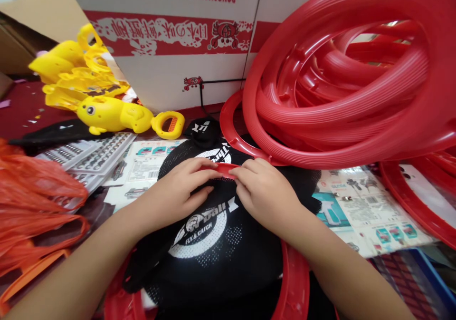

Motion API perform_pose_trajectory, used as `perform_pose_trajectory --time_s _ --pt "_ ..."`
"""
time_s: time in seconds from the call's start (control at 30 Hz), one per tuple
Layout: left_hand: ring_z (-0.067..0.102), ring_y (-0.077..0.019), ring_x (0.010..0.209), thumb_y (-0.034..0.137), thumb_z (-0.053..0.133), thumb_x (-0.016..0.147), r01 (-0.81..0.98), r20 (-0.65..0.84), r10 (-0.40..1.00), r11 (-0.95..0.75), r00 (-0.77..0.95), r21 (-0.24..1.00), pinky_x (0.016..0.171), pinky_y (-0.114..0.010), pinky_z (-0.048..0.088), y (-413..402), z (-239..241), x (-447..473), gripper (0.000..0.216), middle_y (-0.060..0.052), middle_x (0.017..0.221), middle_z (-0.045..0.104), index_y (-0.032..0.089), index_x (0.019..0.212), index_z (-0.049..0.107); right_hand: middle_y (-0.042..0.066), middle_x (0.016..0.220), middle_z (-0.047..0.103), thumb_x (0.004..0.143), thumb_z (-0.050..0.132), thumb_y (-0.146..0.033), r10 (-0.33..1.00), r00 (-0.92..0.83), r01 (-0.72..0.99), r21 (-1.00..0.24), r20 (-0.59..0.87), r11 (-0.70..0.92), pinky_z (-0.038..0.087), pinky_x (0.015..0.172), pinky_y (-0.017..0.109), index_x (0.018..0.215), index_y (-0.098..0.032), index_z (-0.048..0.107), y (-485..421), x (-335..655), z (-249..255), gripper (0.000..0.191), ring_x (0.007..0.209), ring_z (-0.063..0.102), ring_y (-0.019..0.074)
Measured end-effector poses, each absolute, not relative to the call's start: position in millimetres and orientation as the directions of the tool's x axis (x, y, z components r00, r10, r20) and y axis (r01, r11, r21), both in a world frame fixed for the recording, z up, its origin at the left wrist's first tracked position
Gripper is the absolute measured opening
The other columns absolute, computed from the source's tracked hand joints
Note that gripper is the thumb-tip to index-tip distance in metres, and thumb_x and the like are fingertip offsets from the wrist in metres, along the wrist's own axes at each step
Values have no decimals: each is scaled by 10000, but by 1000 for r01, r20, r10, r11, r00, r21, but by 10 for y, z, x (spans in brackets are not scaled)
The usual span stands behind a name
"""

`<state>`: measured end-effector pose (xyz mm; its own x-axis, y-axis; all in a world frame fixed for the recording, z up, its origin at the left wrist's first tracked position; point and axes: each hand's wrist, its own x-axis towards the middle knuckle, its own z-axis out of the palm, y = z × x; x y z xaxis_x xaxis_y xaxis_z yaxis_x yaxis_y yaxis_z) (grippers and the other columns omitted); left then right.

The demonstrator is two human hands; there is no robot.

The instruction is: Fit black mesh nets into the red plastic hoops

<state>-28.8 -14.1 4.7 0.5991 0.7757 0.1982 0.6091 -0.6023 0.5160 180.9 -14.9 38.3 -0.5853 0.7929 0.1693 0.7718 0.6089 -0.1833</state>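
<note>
Under both hands (213, 187), red ring (292, 282) seems mostly hidden by black mesh (213, 263).

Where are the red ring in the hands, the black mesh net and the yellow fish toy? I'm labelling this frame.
red ring (292, 286), head view, lower right rim.
black mesh net (213, 258), head view, mesh below the white logo.
yellow fish toy (114, 114), head view, middle of its body.

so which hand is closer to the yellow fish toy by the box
Left. The left hand rests on the black mesh, right and below the yellow fish toy. The right hand, pinching the red ring with it, lies farther right.
</note>
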Motion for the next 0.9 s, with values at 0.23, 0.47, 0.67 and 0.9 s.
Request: perform_pose_trajectory --time_s 0.23,0.47,0.67,0.9 --pt "500 -186 1176 215 483 878 675 237 839 -536 489 507 1027 -355 414 -49 29 -381 251 -67 1264 479 220 1112 575 46 692 652 883 535 -280 778 -609 778 -74 155 624 352 580 299 712 -157 665 -280 1857 507 248 661 593 188" --pt "555 -241 1102 300 512 860 750 103 882 -449 461 486 966 -419 457 -1 81 -521 299 -66 1194 581 221 1146 550 58 555 622 766 696 -435 811 -583 810 100 44 577 168 477 287 601 -154 651 -395 1728 466 329 523 597 221" --pt "578 -300 1063 481 513 854 831 10 896 -416 444 369 891 -458 487 -91 174 -594 483 -89 1162 587 257 1281 490 68 599 642 780 695 -334 817 -576 816 83 35 572 219 474 297 624 -154 648 -391 1681 384 243 559 603 231" --pt "548 -285 1114 419 414 924 786 190 845 -535 500 311 974 -484 445 -107 143 -436 390 -137 1205 581 155 1147 592 41 644 620 808 575 -154 724 -657 743 15 207 670 334 528 319 626 -171 595 -381 1705 330 184 594 557 198"
